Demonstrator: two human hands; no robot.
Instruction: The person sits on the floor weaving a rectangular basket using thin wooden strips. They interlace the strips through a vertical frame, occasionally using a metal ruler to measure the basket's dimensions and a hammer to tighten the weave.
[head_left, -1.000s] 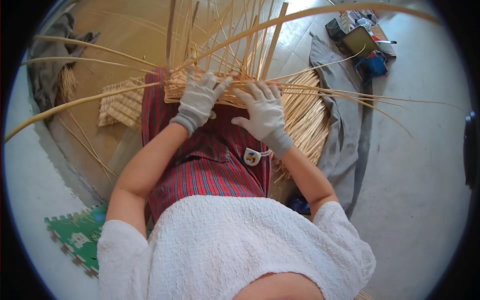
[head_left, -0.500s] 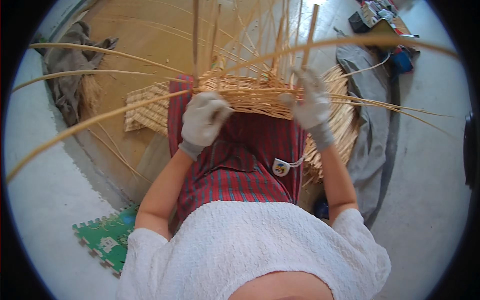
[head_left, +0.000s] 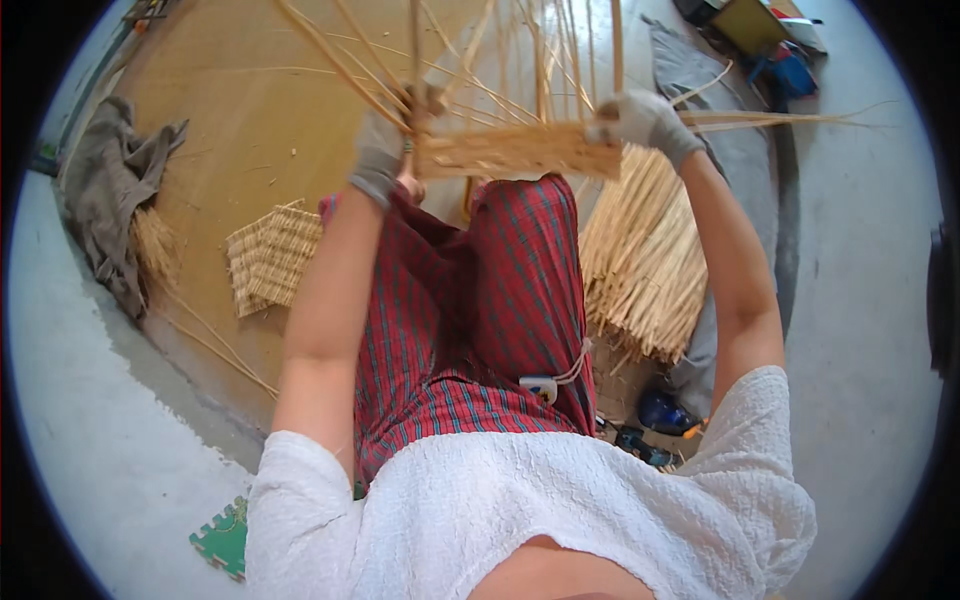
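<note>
An unfinished wicker basket (head_left: 520, 150) is lifted in front of my knees, blurred by motion, with long upright stakes rising from it. My left hand (head_left: 380, 140), in a white glove with a grey cuff, grips its left end beside several bundled canes. At the opposite end my right hand (head_left: 640, 120), gloved the same way, is closed on the upper corner, close to an upright stake. Loose cane ends (head_left: 780, 120) stick out to the right past that wrist. Most of the fingers of both hands are hidden or smeared.
A bundle of cut canes (head_left: 645, 260) lies to the right of my legs, near a grey cloth (head_left: 715, 90). Woven mats (head_left: 270, 255) and another grey cloth (head_left: 115, 200) rest at left. A blue object (head_left: 660, 410) sits by my right hip; a green foam mat (head_left: 222, 540) lies lower left.
Both hands have moved up and away from my lap with the basket, which has turned to show a flat side. The canes that spread left now point up and away. My legs show more.
</note>
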